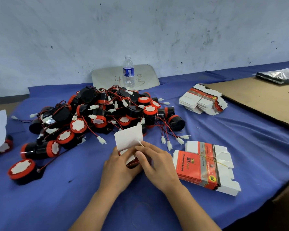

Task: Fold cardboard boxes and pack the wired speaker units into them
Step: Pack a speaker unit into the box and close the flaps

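The left hand grips the side of a small red and white box. The right hand pinches its open white flap. Just past the fingers lies a pile of wired speaker units. Right of the fingers sits a stack of flat boxes.

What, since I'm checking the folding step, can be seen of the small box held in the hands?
The small cardboard box is matte white inside, glossy red outside, the red showing only between the hands. Its rounded-corner flap stands open, upright. The left hand grips its body from the left; the right hand holds the right side, fingers at a small side tab. It is over the blue cloth, in front of the pile of black-and-red wired speaker units.
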Demonstrator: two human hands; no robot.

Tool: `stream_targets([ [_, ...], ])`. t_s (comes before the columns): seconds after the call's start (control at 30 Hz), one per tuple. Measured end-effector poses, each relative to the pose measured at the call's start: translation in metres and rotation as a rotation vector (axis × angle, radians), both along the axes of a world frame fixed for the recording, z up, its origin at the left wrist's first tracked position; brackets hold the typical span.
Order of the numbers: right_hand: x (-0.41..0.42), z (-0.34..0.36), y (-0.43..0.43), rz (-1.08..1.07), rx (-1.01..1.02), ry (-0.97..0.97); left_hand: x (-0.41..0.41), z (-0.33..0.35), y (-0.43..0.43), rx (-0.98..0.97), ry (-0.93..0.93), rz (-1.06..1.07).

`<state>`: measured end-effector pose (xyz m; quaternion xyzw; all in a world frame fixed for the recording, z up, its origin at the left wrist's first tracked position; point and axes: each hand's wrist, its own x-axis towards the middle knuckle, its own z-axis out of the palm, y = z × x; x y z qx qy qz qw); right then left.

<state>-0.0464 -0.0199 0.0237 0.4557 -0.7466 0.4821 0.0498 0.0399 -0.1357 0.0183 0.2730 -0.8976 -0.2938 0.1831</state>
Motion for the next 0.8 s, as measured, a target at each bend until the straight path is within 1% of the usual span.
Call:
stream_targets([
  [0.03, 0.002, 0.001, 0.001, 0.009, -0.020, 0.027, 0.000, 0.001, 0.000, -0.031, -0.022, 0.000],
  [0.1, 0.005, 0.003, 0.002, 0.025, 0.004, 0.054, 0.001, 0.002, -0.001, -0.071, -0.047, -0.003],
  [0.27, 0.002, 0.000, 0.000, -0.013, -0.004, -0.005, 0.001, 0.003, -0.003, -0.141, -0.126, -0.016],
  [0.33, 0.000, -0.004, -0.003, -0.012, 0.006, -0.064, 0.002, 0.003, -0.005, -0.152, -0.076, -0.056],
  [0.37, -0.002, -0.005, -0.005, 0.000, 0.015, -0.126, 0.003, 0.002, -0.005, -0.115, -0.015, -0.096],
  [0.43, -0.006, -0.007, -0.006, 0.023, -0.004, -0.286, 0.005, -0.002, -0.001, 0.023, 0.130, -0.186],
  [0.47, -0.008, -0.007, -0.007, 0.027, -0.030, -0.356, 0.006, -0.004, 0.002, 0.069, 0.166, -0.202],
  [0.5, -0.010, -0.008, -0.007, 0.024, -0.054, -0.396, 0.006, -0.006, 0.004, 0.073, 0.180, -0.190],
  [0.57, -0.011, -0.009, -0.007, 0.018, -0.056, -0.398, 0.008, -0.010, 0.003, 0.031, 0.205, -0.124],
  [0.7, -0.011, -0.012, -0.010, 0.036, 0.068, -0.263, 0.008, -0.007, 0.000, -0.160, 0.239, 0.033],
  [0.8, -0.012, -0.013, -0.010, -0.004, 0.058, -0.253, 0.007, -0.007, 0.009, -0.315, 0.229, -0.023],
])
